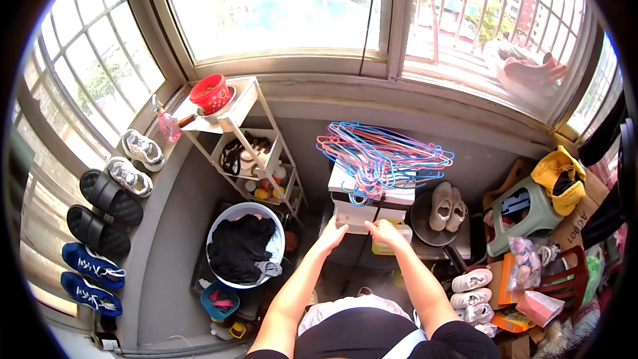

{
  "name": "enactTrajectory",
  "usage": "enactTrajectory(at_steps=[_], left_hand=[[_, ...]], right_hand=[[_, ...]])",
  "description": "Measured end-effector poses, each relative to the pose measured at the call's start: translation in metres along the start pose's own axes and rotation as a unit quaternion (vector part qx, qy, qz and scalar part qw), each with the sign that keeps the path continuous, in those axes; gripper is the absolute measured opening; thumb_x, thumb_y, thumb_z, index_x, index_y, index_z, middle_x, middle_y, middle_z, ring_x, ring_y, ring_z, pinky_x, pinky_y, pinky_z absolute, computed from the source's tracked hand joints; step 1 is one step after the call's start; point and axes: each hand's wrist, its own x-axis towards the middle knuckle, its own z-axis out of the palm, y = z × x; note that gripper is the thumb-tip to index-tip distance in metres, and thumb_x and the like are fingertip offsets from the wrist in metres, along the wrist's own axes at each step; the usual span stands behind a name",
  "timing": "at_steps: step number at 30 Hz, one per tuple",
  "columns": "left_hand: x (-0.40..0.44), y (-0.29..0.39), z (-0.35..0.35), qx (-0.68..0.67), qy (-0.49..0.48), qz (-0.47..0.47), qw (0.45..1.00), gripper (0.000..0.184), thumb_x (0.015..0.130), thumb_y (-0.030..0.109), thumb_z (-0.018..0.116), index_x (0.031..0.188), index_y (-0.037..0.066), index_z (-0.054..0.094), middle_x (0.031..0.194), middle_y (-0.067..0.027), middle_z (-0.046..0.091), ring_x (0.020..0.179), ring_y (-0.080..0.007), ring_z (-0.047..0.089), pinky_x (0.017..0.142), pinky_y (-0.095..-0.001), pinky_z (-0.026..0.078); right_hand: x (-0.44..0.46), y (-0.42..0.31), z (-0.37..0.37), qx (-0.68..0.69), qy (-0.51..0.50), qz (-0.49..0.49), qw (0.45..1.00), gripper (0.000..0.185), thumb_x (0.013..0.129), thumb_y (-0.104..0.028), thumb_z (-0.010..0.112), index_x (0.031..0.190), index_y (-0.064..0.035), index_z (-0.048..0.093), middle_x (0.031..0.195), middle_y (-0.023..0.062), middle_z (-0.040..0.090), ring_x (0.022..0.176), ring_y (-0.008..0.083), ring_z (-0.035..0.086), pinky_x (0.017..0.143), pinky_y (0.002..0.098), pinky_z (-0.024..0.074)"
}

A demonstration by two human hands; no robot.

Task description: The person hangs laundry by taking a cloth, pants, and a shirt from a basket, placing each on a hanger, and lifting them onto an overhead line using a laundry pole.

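Note:
A stack of white boxes (344,183) with a dark band stands against the wall, in the middle of the head view. Pink and blue wire hangers (382,156) lie heaped on top of it. My left hand (330,235) is at the lower left of the protruding white box (357,217), its thumb pointing inward and its fingers closed at the edge. At the lower right edge of the same box, my right hand (385,231) is closed in a similar way. The undersides of both hands are hidden. Just beside the right hand is a yellow-and-white container (383,248).
Left of me stand a basin (211,239) of dark clothes and a shelf cart (229,119) bearing a red pot (211,95). Shoes line the left ledge (143,226). To the right are a pan (425,229) holding shoes, a green stool (531,223) and piled goods.

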Motion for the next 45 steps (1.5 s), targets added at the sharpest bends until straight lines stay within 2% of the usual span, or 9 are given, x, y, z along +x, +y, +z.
enactTrajectory(at_steps=[3,6,10,11,12,19,28,40,45], left_hand=[[-0.022,0.006,-0.032,-0.033,0.024,-0.027,0.999,0.081,0.087,0.024,0.060,0.148,0.005,0.011,0.114,-0.0100,0.055,0.070,-0.0100,0.048,0.058,-0.0294,0.045],[-0.032,-0.008,-0.070,-0.062,-0.006,-0.057,0.996,0.080,0.088,0.032,0.059,0.150,0.014,0.011,0.153,-0.0161,0.018,0.135,-0.0317,0.030,0.094,-0.0485,0.042],[-0.047,-0.029,-0.117,-0.071,0.032,-0.043,0.996,0.081,0.089,0.034,0.059,0.149,0.013,0.010,0.154,-0.0156,0.016,0.136,-0.0323,0.028,0.097,-0.0490,0.039],[-0.028,-0.062,-0.125,-0.002,0.115,0.021,0.993,0.079,0.085,0.029,0.063,0.145,-0.001,0.020,0.143,-0.0265,0.033,0.115,-0.0295,0.054,0.092,-0.0349,0.045],[-0.046,-0.054,-0.133,-0.071,0.108,0.014,0.992,0.079,0.085,0.031,0.062,0.145,0.000,0.021,0.144,-0.0272,0.032,0.137,-0.0326,0.029,0.110,-0.0366,0.026],[-0.073,-0.101,-0.190,-0.093,0.178,0.037,0.979,0.076,0.083,0.026,0.063,0.141,-0.005,0.026,0.139,-0.0259,0.039,0.128,-0.0287,0.043,0.105,-0.0345,0.034],[-0.088,-0.182,-0.232,0.059,0.283,0.037,0.956,0.083,0.079,0.029,0.067,0.142,-0.005,0.024,0.141,-0.0300,0.033,0.132,-0.0386,0.035,0.109,-0.0400,0.029],[-0.089,-0.240,-0.266,0.237,0.331,-0.083,0.910,0.094,0.069,0.025,0.075,0.146,0.011,0.023,0.149,-0.0258,0.018,0.138,-0.0438,0.017,0.108,-0.0503,0.027],[-0.071,-0.255,-0.270,0.228,0.345,-0.023,0.910,0.080,0.065,0.009,0.077,0.137,0.020,0.044,0.150,-0.0293,0.007,0.130,-0.0534,0.025,0.106,-0.0489,0.033]], right_hand=[[0.002,-0.027,0.021,0.045,-0.003,-0.048,0.998,0.056,0.090,-0.047,0.052,0.095,0.0071,0.064,0.075,0.0119,0.063,0.072,0.0164,0.061,0.066,0.0318,0.0494],[0.010,-0.060,0.047,0.072,-0.002,-0.100,0.992,0.051,0.093,-0.044,0.050,0.096,0.0057,0.062,0.073,0.0054,0.059,0.068,0.0120,0.055,0.062,0.0290,0.0480],[0.000,-0.115,0.073,0.098,-0.054,-0.117,0.987,0.048,0.095,-0.042,0.048,0.102,0.0037,0.060,0.079,0.0030,0.059,0.072,0.0112,0.054,0.066,0.0276,0.0473],[-0.002,-0.127,0.081,0.108,-0.062,-0.108,0.986,0.049,0.095,-0.042,0.048,0.108,0.0038,0.059,0.088,0.0061,0.062,0.078,0.0125,0.056,0.070,0.0285,0.0482],[-0.007,-0.142,0.085,0.097,-0.074,-0.100,0.988,0.050,0.095,-0.042,0.048,0.114,0.0034,0.057,0.099,0.0095,0.063,0.086,0.0145,0.059,0.074,0.0294,0.0489],[0.001,-0.192,0.151,0.042,-0.103,-0.151,0.982,0.051,0.095,-0.041,0.048,0.122,0.0025,0.052,0.107,0.0116,0.063,0.092,0.0178,0.059,0.082,0.0318,0.0478],[0.011,-0.218,0.240,0.028,-0.158,-0.205,0.965,0.054,0.092,-0.036,0.054,0.127,0.0044,0.049,0.127,0.0256,0.051,0.118,0.0357,0.051,0.099,0.0381,0.0400],[0.023,-0.188,0.340,-0.049,-0.178,-0.234,0.955,0.065,0.088,-0.041,0.058,0.133,0.0025,0.042,0.142,0.0293,0.032,0.131,0.0406,0.036,0.108,0.0402,0.0318],[0.033,-0.183,0.365,-0.060,-0.183,-0.200,0.961,0.066,0.082,-0.042,0.065,0.135,-0.0078,0.045,0.148,0.0317,0.016,0.135,0.0437,0.026,0.109,0.0412,0.0292]])
